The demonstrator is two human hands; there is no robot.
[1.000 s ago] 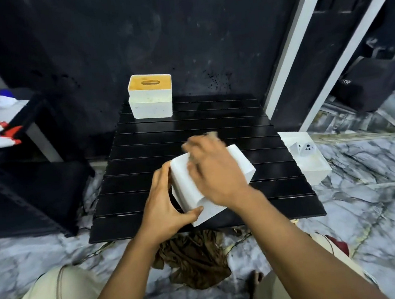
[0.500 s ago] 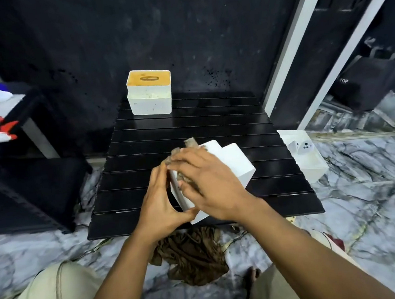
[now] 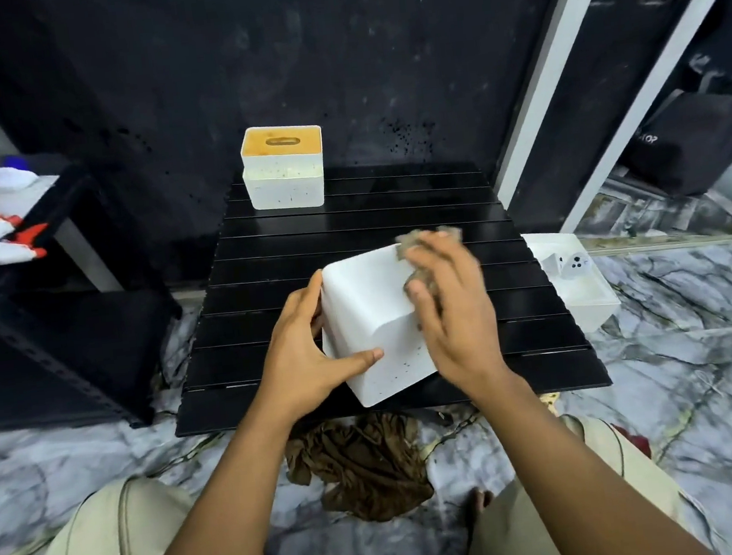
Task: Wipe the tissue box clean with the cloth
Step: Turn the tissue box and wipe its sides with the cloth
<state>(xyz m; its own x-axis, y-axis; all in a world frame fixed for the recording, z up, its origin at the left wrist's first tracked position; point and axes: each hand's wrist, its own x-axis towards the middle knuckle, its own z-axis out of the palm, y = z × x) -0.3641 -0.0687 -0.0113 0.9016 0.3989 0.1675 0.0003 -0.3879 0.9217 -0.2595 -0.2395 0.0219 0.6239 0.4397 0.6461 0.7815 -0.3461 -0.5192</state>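
Observation:
A white tissue box (image 3: 365, 304) is tilted above the near half of the black slatted table (image 3: 350, 229). My left hand (image 3: 304, 356) grips its left side, thumb across the front face. My right hand (image 3: 453, 308) presses a small grey-brown cloth (image 3: 410, 245) against the box's right upper edge, fingers curled round the cloth. Dark specks show on the box's lower front face. Most of the cloth is hidden under my fingers.
A second white tissue box with an orange lid (image 3: 284, 166) stands at the table's far edge. A brown rag (image 3: 365, 462) lies on the marble floor below the table. A white box with dice (image 3: 574, 282) sits right; a black shelf (image 3: 39, 284) stands left.
My right hand with the cloth has swept from the box's left top corner to its right edge. The box has turned a little in my left hand.

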